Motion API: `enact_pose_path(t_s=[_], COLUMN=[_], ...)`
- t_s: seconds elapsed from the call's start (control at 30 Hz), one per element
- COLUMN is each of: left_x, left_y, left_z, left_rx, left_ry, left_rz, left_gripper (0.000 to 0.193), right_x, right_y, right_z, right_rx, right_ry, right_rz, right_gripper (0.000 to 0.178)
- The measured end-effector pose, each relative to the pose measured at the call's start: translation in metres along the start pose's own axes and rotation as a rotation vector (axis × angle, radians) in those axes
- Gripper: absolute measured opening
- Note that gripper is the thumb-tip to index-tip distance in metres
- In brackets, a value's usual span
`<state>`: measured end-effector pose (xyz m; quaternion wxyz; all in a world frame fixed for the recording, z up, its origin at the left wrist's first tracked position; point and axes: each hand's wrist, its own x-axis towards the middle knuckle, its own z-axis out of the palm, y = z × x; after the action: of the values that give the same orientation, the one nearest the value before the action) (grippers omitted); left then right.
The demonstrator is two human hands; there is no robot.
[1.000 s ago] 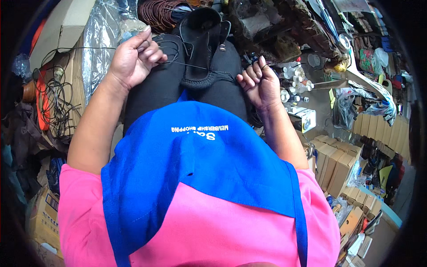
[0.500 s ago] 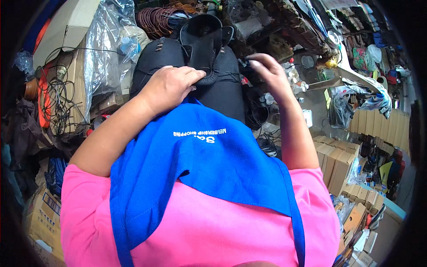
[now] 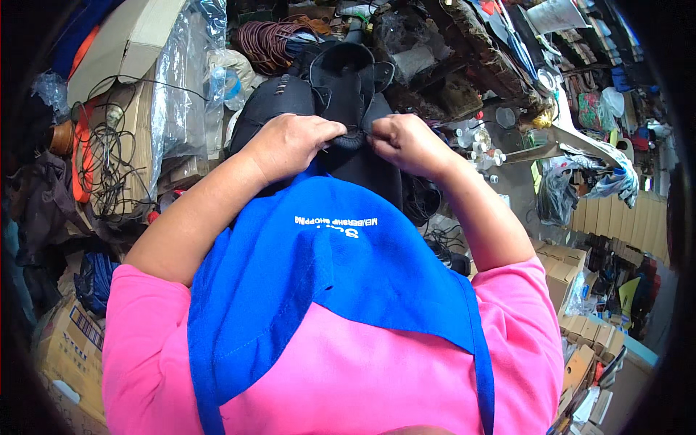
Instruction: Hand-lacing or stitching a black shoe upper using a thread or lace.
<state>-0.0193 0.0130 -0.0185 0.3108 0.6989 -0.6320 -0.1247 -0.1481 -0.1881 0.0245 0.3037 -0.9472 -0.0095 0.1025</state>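
Observation:
A black shoe (image 3: 345,101) rests on my lap between my dark-trousered knees (image 3: 272,105), its opening facing away from me and its toe end close to my apron. My left hand (image 3: 293,146) grips the left side of that near end, thumb and fingers closed on the edge. Right across from it, my right hand (image 3: 412,145) is closed in a pinch at the shoe's right edge. What sits between those fingertips is too small to make out. A blue apron (image 3: 348,268) covers my front just below both hands.
Coiled brown cord (image 3: 268,43) lies beyond the shoe. Left are tangled black wires (image 3: 109,145), cardboard and clear plastic sheeting (image 3: 181,109). On the right stand small bottles (image 3: 482,148), a white strip-like frame (image 3: 591,141) and stacked cardboard boxes (image 3: 562,272).
My right hand has come in from the right, its spread fingers closing into a pinch beside the shoe. The left hand keeps its grip. The whole view has shifted slightly.

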Motion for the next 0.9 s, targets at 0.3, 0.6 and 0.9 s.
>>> enact_pose_path(t_s=[0.3,0.6,0.9], left_x=[0.02,0.07,0.088], left_y=[-0.012,-0.032,-0.04], left_z=[-0.028,-0.013,-0.016], left_rx=[-0.295,-0.096,-0.226], left_ry=[-0.31,0.113,-0.154], left_rz=[-0.108,0.067,0.013], left_gripper=[0.038,0.027,0.019], right_x=[-0.048,-0.024,-0.015], right_y=[-0.019,-0.006,-0.012], right_z=[-0.016,-0.005,-0.005], right_rx=[0.406,-0.039,-0.154], right_ry=[0.291,0.287,0.277], right_rz=[0.195,0.073,0.099], right_gripper=[0.024,0.029,0.028])
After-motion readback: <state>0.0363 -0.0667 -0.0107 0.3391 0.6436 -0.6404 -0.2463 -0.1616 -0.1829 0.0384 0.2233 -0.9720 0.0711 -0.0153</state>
